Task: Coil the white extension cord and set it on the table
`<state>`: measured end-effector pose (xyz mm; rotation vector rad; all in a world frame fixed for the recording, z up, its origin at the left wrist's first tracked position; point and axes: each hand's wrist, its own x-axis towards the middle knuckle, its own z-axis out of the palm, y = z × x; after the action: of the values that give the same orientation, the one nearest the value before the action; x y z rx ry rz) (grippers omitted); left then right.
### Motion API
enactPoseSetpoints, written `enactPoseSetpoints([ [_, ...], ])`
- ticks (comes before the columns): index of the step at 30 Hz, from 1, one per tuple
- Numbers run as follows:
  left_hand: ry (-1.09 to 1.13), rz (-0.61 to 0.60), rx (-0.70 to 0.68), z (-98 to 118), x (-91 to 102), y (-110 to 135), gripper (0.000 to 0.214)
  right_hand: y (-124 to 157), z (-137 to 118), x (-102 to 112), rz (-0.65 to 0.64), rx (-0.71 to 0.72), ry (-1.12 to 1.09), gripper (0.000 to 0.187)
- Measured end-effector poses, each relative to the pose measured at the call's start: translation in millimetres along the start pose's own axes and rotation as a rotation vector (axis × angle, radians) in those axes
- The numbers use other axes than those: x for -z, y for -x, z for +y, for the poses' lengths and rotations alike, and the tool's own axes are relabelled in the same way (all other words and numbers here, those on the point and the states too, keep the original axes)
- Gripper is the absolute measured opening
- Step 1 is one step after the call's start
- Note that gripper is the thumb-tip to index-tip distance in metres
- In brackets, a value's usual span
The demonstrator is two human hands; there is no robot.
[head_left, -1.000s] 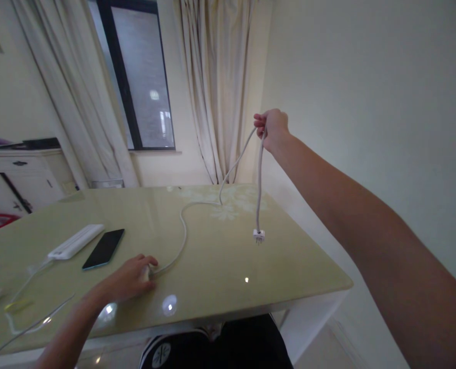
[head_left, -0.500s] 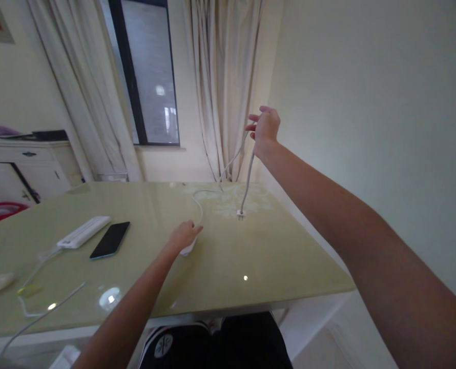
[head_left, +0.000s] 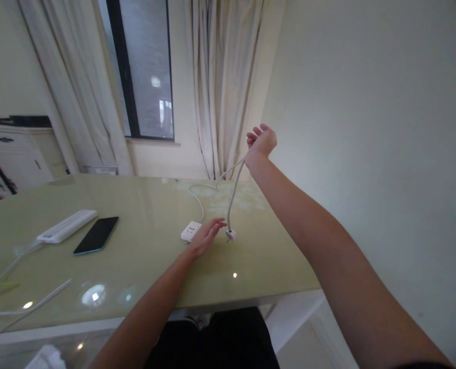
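Note:
My right hand (head_left: 262, 142) is raised above the far right of the table, fingers loosely curled. A light grey power cord (head_left: 234, 197) hangs from it, bent over near the wrist; the exact grip is hidden. At the cord's lower end a white plug (head_left: 231, 234) dangles just above the table. My left hand (head_left: 208, 236) reaches toward the plug with fingers stretched out and nothing in them. Its fingertips are close to the plug; I cannot tell if they touch. Left of that hand lies a small white power strip (head_left: 191, 231), socket side up, joined to the cord.
On the left lie a dark phone (head_left: 97, 236) and a long white power strip (head_left: 67, 225). A white cable (head_left: 39, 306) runs near the front edge of the glossy table (head_left: 147, 205). Behind stand curtains (head_left: 228, 87) and a window; a wall (head_left: 347, 128) rises on the right.
My left hand has let go of the small power strip and moved right, toward the plug. My right hand has lowered slightly, and the hanging plug has swung and turned.

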<state>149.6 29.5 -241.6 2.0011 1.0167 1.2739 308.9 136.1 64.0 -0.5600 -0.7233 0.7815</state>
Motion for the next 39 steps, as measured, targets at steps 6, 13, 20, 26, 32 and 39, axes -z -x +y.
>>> enactPoseSetpoints([
  [6,0.047,-0.181,-0.08,7.2,-27.4,3.2,0.039,-2.5,10.2,24.6,0.213,0.078,-0.023,0.028],
  [13,0.365,-0.508,0.036,31.9,-39.1,8.8,0.048,-13.9,15.6,67.8,0.36,0.021,-0.016,0.028],
  [20,0.56,-0.472,0.18,37.2,-41.1,11.4,0.048,-17.5,32.3,96.7,0.354,0.063,0.082,0.023],
  [26,0.541,0.113,0.259,22.3,-17.2,2.3,0.051,7.7,74.1,153.9,0.412,0.059,0.342,0.024],
  [32,0.211,0.428,0.1,15.5,-6.1,6.1,0.042,72.3,143.0,216.4,0.296,0.022,0.65,0.037],
  [39,-0.322,0.647,-0.169,17.1,6.7,11.2,0.034,111.4,158.0,250.4,0.094,-0.129,1.024,0.056],
])
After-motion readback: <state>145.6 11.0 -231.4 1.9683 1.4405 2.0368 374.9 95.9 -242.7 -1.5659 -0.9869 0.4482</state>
